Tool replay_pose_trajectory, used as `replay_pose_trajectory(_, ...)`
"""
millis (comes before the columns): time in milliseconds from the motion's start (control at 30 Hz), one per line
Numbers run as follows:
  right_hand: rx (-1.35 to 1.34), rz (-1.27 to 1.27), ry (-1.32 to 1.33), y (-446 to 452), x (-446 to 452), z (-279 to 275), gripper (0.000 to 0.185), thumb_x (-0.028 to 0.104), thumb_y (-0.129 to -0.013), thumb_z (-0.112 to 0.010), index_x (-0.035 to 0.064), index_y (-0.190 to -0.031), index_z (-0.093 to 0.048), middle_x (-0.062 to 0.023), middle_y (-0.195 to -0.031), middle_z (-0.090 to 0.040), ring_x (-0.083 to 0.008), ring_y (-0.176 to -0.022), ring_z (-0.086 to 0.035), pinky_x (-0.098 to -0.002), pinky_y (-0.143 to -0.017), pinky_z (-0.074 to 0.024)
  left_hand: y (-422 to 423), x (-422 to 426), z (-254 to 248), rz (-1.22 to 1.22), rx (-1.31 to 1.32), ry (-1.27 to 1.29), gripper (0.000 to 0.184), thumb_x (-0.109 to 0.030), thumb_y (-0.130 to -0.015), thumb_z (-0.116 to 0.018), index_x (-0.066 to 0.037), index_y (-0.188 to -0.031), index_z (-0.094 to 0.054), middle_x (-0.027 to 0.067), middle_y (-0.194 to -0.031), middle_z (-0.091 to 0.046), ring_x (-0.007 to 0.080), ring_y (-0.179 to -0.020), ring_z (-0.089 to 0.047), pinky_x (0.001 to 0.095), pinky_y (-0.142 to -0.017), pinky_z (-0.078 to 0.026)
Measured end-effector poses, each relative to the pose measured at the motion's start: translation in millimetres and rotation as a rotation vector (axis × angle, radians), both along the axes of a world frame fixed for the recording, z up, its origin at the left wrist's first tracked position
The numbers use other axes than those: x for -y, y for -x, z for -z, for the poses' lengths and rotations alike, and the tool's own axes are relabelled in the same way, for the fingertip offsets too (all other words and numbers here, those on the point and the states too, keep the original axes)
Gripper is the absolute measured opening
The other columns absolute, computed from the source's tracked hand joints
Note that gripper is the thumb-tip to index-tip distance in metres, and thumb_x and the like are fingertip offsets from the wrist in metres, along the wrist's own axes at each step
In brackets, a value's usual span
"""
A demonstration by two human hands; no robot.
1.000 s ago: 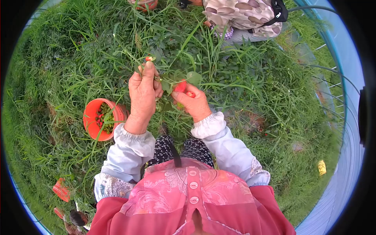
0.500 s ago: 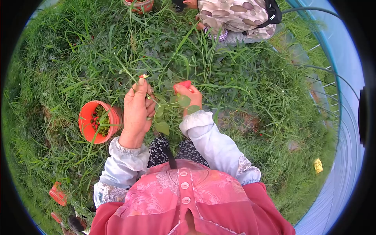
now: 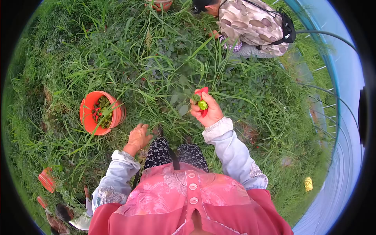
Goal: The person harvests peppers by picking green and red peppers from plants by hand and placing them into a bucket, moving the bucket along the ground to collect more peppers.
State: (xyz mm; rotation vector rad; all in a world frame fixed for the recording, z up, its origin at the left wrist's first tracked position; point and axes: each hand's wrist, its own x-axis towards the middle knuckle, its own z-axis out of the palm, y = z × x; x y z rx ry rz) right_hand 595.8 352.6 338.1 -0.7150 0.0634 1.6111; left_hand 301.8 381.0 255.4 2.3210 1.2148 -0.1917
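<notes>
My right hand (image 3: 209,109) is closed around a few peppers, held up in front of my body. A shiny green pepper (image 3: 202,105) shows at the fingers, with a red pepper (image 3: 202,92) above it. Broad green leaves (image 3: 181,98) are just left of that hand; whether they are attached to anything held, I cannot tell. Low by my knee, my left hand (image 3: 139,137) has its fingers apart and nothing in them. It is nearest to the orange bucket (image 3: 117,116), which holds many small green and red peppers (image 3: 102,111).
A person in a camouflage top (image 3: 250,25) crouches among the plants ahead, near another bucket (image 3: 160,4). More people (image 3: 78,217) and an orange bucket (image 3: 47,180) are at lower left. Blue sheeting (image 3: 340,129) on hoops runs along the right. Tall grass surrounds me.
My left hand has let go of the leafy stem and dropped toward my knee, fingers apart. The right hand has moved up and right, now showing a green pepper with the red.
</notes>
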Motion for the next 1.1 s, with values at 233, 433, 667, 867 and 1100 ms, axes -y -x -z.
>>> replay_pose_trajectory(233, 0.481, -0.324, 0.176, 67.9, -28.1, 2.3, 0.023, 0.021, -0.081, -0.062, 0.0088, -0.101, -0.058, -0.0005, -0.083, -0.060, -0.0081, -0.063, -0.055, -0.0196, -0.049, -0.0396, -56.7, -32.9, -100.0, -0.324, 0.730, 0.455, 0.055, -0.032, -0.082, -0.061, -0.004, -0.123, -0.038, 0.0133, -0.086, -0.062, 0.0252, -0.077, -0.063, 0.0339, -0.068, -0.048)
replay_pose_trajectory(433, 0.697, -0.535, 0.237, 97.6, -36.2, 15.7, 0.022, 0.024, -0.079, -0.065, 0.0092, -0.095, -0.062, 0.0009, -0.080, -0.061, -0.0074, -0.064, -0.055, -0.0197, -0.052, -0.0409, -32.3, -25.4, -69.2, -0.314, 0.520, 0.152, 0.026, -0.025, -0.087, -0.053, -0.002, -0.099, -0.051, 0.0193, -0.074, -0.061, 0.0370, -0.071, -0.059, 0.0424, -0.062, -0.048)
replay_pose_trajectory(667, 0.545, -0.731, 0.284, 135.5, -53.2, 32.2, 0.018, 0.022, -0.078, -0.065, 0.0087, -0.088, -0.061, 0.0011, -0.076, -0.060, -0.0075, -0.059, -0.053, -0.0202, -0.049, -0.0392, 3.5, -23.8, -82.2, -0.097, 0.124, -0.008, 0.012, -0.015, -0.078, -0.050, -0.003, -0.077, -0.049, 0.0152, -0.061, -0.059, 0.0289, -0.055, -0.061, 0.0404, -0.047, -0.047)
replay_pose_trajectory(867, 0.599, -0.690, 0.358, 165.5, -94.2, 61.6, 0.019, 0.026, -0.078, -0.065, 0.0107, -0.087, -0.060, 0.0016, -0.073, -0.060, -0.0070, -0.055, -0.053, -0.0187, -0.045, -0.0370, 37.9, -6.2, -95.1, -0.289, 0.276, -0.078, 0.012, -0.016, -0.079, -0.052, -0.005, -0.075, -0.048, 0.0119, -0.058, -0.057, 0.0286, -0.053, -0.059, 0.0389, -0.048, -0.047)
replay_pose_trajectory(1100, 0.716, -0.838, 0.103, 238.8, -187.4, 35.3, 0.034, 0.032, -0.075, -0.068, 0.0122, -0.100, -0.057, 0.0007, -0.083, -0.062, -0.0088, -0.059, -0.055, -0.0194, -0.046, -0.0397, 74.9, 28.9, -44.5, -0.421, 0.163, 0.262, 0.023, -0.026, -0.085, -0.051, -0.004, -0.078, -0.053, 0.0183, -0.065, -0.059, 0.0369, -0.061, -0.057, 0.0460, -0.056, -0.045)
